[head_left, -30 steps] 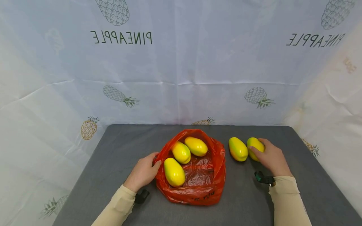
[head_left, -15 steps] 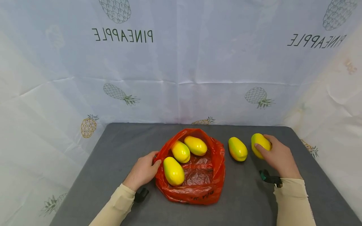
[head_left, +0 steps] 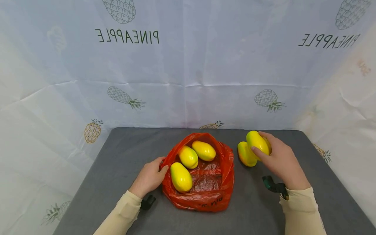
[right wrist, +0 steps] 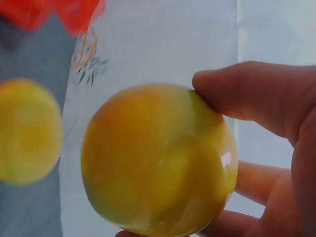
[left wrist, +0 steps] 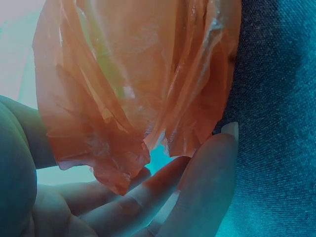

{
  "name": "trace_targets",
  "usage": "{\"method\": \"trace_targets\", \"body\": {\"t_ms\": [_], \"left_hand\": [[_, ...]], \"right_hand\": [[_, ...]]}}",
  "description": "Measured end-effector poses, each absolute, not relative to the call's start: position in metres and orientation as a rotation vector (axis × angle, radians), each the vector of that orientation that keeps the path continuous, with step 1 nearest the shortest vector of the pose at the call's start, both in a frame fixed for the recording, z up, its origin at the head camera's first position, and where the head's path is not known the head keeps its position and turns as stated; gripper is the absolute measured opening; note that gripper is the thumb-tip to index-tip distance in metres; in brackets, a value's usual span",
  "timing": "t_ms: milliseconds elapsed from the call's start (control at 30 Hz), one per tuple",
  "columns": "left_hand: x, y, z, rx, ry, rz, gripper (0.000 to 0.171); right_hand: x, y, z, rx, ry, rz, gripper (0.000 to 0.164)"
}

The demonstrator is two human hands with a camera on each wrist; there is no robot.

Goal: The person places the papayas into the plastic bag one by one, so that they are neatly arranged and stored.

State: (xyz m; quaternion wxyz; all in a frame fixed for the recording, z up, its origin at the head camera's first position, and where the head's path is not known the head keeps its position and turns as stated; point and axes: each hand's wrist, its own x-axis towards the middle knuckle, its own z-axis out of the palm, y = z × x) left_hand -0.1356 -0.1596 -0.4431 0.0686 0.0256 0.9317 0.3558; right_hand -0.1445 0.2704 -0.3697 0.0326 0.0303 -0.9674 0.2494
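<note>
My right hand (head_left: pixel 282 160) grips a yellow-green mango (head_left: pixel 257 143), raised above the table. Thumb and fingers lie around its sides in the right wrist view, where the mango (right wrist: pixel 158 160) fills the middle. A second mango (head_left: pixel 245 155) lies on the table just left of it, partly covered by the held one. At the centre, a red plastic bag (head_left: pixel 202 202) sits with its mouth spread wide. Inside lie three mangoes, the nearest mango (head_left: pixel 180 178) against the left wall. My left hand (head_left: pixel 148 178) pinches the bag's left rim; its fingers show behind the thin plastic (left wrist: pixel 133 98).
The grey table (head_left: pixel 129 153) has its back edge close to a white curtain (head_left: pixel 188 65) printed with pineapples. More curtain hangs at both sides. A dark strap (head_left: pixel 274 186) circles the right wrist, and a dark camera (head_left: pixel 148 202) sits by the left wrist.
The right hand has lifted the mango off the table, first a little to the right, then up and left over the other loose mango. The left hand stays on the bag.
</note>
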Motion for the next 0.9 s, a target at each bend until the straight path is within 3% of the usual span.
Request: {"method": "trace_targets", "body": {"t_ms": [900], "left_hand": [[-0.138, -0.16, -0.443, 0.07, 2.833, 1.094, 0.046]], "right_hand": [[-0.125, 0.184, -0.37, 0.582, -2.902, 0.79, 0.063]]}}
